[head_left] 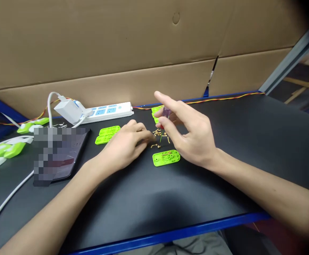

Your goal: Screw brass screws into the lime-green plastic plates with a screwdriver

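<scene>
My right hand (197,136) is raised over the surface (239,141), thumb and fingertips pinching a small purple piece (166,112). My left hand (122,145) lies low, fingers curled beside the brass bits (167,139); I cannot tell whether it grips one. The green shell (159,161) sits nearer me, just in front of those bits, with something brass-coloured inside.

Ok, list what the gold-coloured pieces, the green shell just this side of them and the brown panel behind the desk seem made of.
Gold-coloured pieces: perhaps brass, from the yellow tone; finish too small to tell.
Green shell: likely moulded plastic, smooth, judging by its even bright colour and rounded rim.
Brown panel: apparently cardboard, matt, with a crease running across it.
</scene>
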### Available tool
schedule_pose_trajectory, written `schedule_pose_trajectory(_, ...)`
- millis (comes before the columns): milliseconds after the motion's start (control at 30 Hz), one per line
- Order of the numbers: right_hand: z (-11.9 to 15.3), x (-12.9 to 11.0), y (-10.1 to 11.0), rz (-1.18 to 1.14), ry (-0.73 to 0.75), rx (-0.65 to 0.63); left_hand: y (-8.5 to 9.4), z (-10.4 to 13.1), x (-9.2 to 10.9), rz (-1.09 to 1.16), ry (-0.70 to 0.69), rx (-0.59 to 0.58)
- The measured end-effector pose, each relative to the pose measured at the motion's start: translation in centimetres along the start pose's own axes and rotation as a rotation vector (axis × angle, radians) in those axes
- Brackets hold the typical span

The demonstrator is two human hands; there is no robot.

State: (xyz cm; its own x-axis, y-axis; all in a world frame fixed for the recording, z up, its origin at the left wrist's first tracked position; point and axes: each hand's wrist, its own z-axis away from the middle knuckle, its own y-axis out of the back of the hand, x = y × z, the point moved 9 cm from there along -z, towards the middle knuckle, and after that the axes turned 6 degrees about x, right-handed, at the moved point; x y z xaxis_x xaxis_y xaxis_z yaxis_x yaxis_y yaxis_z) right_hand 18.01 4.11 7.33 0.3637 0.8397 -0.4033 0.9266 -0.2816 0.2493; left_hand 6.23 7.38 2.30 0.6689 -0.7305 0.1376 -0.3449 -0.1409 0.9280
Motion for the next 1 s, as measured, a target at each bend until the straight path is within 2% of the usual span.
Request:
schedule_pose_trajectory(133, -0.1, -0.2, 0.1, 0.014, 0.026, 0.012, -0.6, 0.1, 0.2, -0.008, -0.073, -0.066)
schedule_pose_trajectory(267, -0.1, -0.2, 0.2, 0.012, 0.026, 0.025, -0.7, 0.0, 0.4, -0.071, -0.062, -0.083)
schedule_pose_trajectory(500, 0.0, 0.2, 0.3, 0.022, -0.003, 0.037, -0.4, 0.1, 0.6, -0.113, -0.067, -0.07)
schedule_pose_trajectory(1000, 0.0, 0.2, 0.4, 0.013, -0.018, 0.025, -1.3, -0.1, 0.7, -0.09, -0.03, -0.052)
